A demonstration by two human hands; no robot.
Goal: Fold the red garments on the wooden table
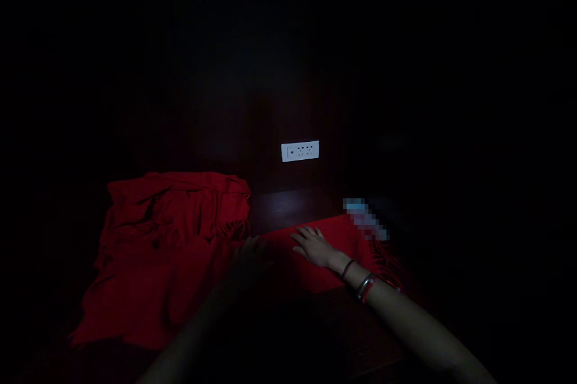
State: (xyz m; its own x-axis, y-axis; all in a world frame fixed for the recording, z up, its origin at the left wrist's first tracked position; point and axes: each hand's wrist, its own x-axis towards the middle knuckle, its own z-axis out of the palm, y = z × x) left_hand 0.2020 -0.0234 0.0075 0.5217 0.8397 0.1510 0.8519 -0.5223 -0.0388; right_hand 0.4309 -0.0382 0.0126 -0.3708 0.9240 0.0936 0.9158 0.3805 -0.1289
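A red fringed scarf (333, 229) lies across the dark surface, smooth toward the right and heaped in loose folds on the left. My right hand (313, 247) rests flat on the smooth part with its fingers spread; bracelets circle that wrist. My left hand (250, 252) is over the middle of the scarf, dim and partly lost in shadow. Its fingers look stretched out, and nothing shows in them. Fringe hangs from the scarf's right end and also shows beside the crumpled heap.
A white wall socket panel (300, 151) is set in the dark wall behind. At the scarf's right end lies a pale, pixelated item (366, 219) that I cannot identify. Darkness hides most of the surroundings.
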